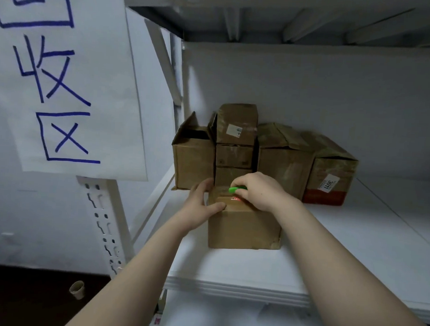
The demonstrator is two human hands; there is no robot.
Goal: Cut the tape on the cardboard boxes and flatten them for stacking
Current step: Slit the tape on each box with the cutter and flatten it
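The taped cardboard box (243,227) sits on the white shelf (340,252) just below the centre of the view. More boxes are stacked against the wall at its 12 o'clock. The left hand (200,206) lies with straight fingers against the box's top edge at 9 o'clock, thumb resting on the lid, bracing rather than clutching. The right hand (259,191) is curled round a green cutter (236,189) held over the lid's far edge; the blade tip is hidden. To cut well, I would keep the blade shallow, run it along the flap seam, and steer clear of the bracing thumb, which lies close to the likely cut line. The left hand should press down firmly so the box cannot skid. A small red sticker (235,200) on the lid is too blurred to read. At 3 o'clock, a bigger box (330,176) carries a white label with sideways print, possibly "30", not certain. At 10 o'clock hangs a paper sign (65,84) hand-lettered in blue: "收区" below a partly cropped character.
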